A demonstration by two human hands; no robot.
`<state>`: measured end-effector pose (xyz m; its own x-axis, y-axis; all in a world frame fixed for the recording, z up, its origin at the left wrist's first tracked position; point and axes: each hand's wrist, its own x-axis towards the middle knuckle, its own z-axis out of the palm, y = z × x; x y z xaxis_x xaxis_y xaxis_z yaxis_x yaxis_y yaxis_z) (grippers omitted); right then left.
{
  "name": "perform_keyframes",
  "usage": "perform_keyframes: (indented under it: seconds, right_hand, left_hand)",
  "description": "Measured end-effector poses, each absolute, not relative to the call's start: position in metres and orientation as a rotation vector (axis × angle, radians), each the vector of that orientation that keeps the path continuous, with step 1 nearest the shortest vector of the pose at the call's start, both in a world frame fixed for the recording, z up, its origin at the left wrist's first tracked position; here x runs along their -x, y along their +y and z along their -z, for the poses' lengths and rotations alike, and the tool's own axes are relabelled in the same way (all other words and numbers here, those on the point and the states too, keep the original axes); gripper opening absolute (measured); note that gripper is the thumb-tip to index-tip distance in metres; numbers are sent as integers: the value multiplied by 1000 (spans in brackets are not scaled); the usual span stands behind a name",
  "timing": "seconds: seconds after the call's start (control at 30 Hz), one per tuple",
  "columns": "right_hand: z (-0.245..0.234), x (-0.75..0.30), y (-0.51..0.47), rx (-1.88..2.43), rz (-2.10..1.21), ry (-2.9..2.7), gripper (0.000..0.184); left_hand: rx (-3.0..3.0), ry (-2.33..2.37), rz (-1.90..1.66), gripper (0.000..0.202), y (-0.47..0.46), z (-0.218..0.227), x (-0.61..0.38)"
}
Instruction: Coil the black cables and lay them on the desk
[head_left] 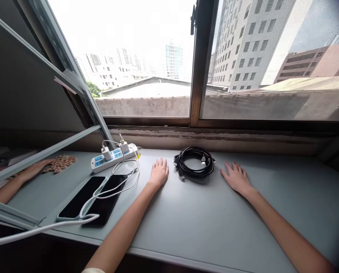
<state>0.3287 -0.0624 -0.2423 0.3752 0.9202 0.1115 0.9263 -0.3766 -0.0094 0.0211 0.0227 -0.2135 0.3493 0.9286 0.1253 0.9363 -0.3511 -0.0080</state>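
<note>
A coil of black cable [196,162] lies on the grey table [203,220] near the window. My left hand [158,173] rests flat on the table just left of the coil, fingers stretched out and holding nothing. My right hand [237,177] lies flat just right of the coil, fingers apart and also holding nothing. Neither hand touches the cable.
A white power strip [112,157] with two chargers plugged in sits at the back left. Two dark phones [93,199] lie in front of it, joined by white cables. Another person's hand [34,169] rests far left beside small brown pieces [61,163]. Metal frame bars [44,151] slant across the left.
</note>
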Motion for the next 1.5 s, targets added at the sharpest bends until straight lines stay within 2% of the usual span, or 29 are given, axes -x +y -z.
perform_keyframes:
  seconds: [0.63, 0.73, 0.93, 1.5]
  right_hand:
    - [238, -332, -60, 2545, 82, -1712, 55]
    - [237, -332, -61, 2537, 71, -1716, 55]
    - [236, -330, -62, 2534, 73, -1726, 54]
    - [231, -330, -62, 2523, 48, -1681, 53]
  left_hand:
    - [2565, -1727, 335, 46, 28, 214, -22]
    - [2555, -1696, 422, 51, 22, 209, -27]
    - [2747, -1362, 829, 53, -3, 199, -50]
    - [2793, -1445, 352, 35, 20, 210, -35]
